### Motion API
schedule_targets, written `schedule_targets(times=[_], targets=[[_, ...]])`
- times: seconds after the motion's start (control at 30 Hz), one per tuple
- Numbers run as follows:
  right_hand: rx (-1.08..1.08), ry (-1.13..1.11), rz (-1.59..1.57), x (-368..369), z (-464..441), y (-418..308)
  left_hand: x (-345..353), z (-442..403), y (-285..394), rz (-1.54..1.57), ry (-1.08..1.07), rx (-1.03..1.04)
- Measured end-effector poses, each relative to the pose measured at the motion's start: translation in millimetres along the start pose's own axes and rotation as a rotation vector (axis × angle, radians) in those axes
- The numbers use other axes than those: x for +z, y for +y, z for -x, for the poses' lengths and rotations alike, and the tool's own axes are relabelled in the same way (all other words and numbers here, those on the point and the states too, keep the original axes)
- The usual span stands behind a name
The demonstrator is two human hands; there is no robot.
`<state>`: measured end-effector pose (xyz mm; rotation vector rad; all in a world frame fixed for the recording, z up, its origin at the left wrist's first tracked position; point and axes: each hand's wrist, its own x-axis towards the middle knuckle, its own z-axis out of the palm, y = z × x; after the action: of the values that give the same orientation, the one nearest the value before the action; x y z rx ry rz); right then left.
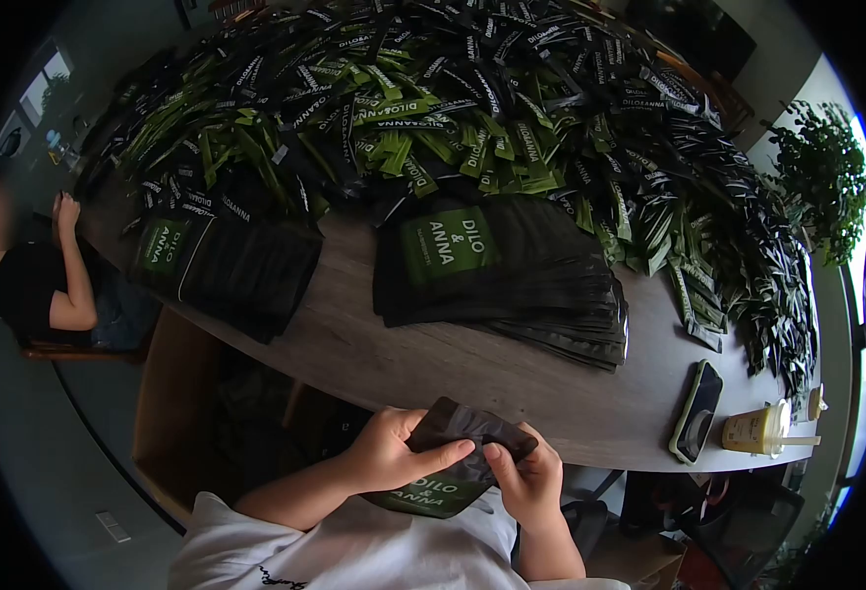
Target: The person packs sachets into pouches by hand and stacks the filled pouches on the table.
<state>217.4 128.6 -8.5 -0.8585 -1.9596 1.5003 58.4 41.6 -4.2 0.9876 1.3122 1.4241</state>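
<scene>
Close to my body, before the table edge, I hold a black pouch (453, 487) with a green label reading DILO & ANNA. My left hand (394, 452) grips its upper left part, thumb lying across the front. On the upper right side my right hand (528, 479) pinches it, the two thumbs nearly meeting. Whether the pouch's top is sealed I cannot tell. Beyond my hands, a fanned stack of similar black pouches (502, 265) lies on the table, and a second stack of pouches (246, 270) is to its left.
A large heap of black and green stick packets (413, 108) covers the far table (384, 364). At right are a phone (696, 411) and a drink cup (757, 430). Below the left edge stands a cardboard box (173, 413). Another person (45, 285) sits at left.
</scene>
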Motion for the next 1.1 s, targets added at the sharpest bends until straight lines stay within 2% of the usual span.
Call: schedule_targets(times=[0.07,0.13,0.17,0.23,0.27,0.33,0.37,0.4,0.47,0.5,0.57,0.6,0.63,0.67,0.7,0.77,0.8,0.87,0.9,1.0,1.03,1.1], targets=[[-0.02,-0.032,0.023,2,-2,-5,0,1,1,-0.02,-0.001,0.029],[-0.075,-0.053,0.027,3,-5,-4,-1,0,0,-0.146,0.035,0.147],[-0.12,-0.061,0.012,1,-8,-4,-4,1,2,-0.17,0.032,0.116],[-0.201,-0.105,0.055,-3,-11,-7,-15,4,-5,-0.168,-0.036,0.187],[-0.255,-0.128,0.073,-5,-14,-7,-30,11,-16,-0.221,-0.136,0.165],[-0.359,-0.24,0.124,-9,-22,-8,-27,7,-11,-0.333,-0.045,0.369],[-0.412,-0.301,0.152,-12,-27,-8,-32,6,-2,-0.358,-0.093,0.402],[-0.461,-0.326,0.272,-18,-31,-6,-41,12,1,-0.338,-0.1,0.376],[-0.419,-0.205,0.449,-44,-43,-11,-70,29,12,-0.34,-0.135,0.318],[-0.307,-0.051,0.462,-62,-52,-5,-86,40,23,-0.395,-0.132,0.256],[-0.373,0.287,0.656,-116,-90,9,-117,67,39,-0.681,-0.088,0.022],[-0.314,0.43,0.654,-146,-109,24,-140,84,32,-0.849,-0.051,-0.098],[-0.231,0.543,0.806,-177,-127,40,-154,97,27,-1.015,-0.009,-0.22],[-0.358,0.56,1.1,-209,-142,65,-151,101,34,-1.249,0.065,-0.328],[-0.242,0.571,1.126,-227,-155,85,-147,99,35,-1.253,0.071,-0.319],[-0.027,0.45,1.265,-231,-172,88,-135,96,38,-1.094,0.221,-0.33],[-0.123,0.441,1.304,-234,-180,95,-128,90,41,-1.096,0.228,-0.329],[-0.1,0.468,1.238,-231,-189,82,-114,69,47,-0.826,0.13,-0.199],[-0.067,0.493,1.173,-229,-193,71,-110,60,46,-0.852,0.108,-0.065],[-0.336,0.574,1.034,-245,-184,28,-97,25,55,-0.87,0.155,0.112],[-0.315,0.525,1.015,-257,-177,17,-94,12,53,-0.897,0.142,0.205],[-0.097,0.428,1.1,-278,-158,11,-85,-18,49,-0.936,0.131,0.362]])
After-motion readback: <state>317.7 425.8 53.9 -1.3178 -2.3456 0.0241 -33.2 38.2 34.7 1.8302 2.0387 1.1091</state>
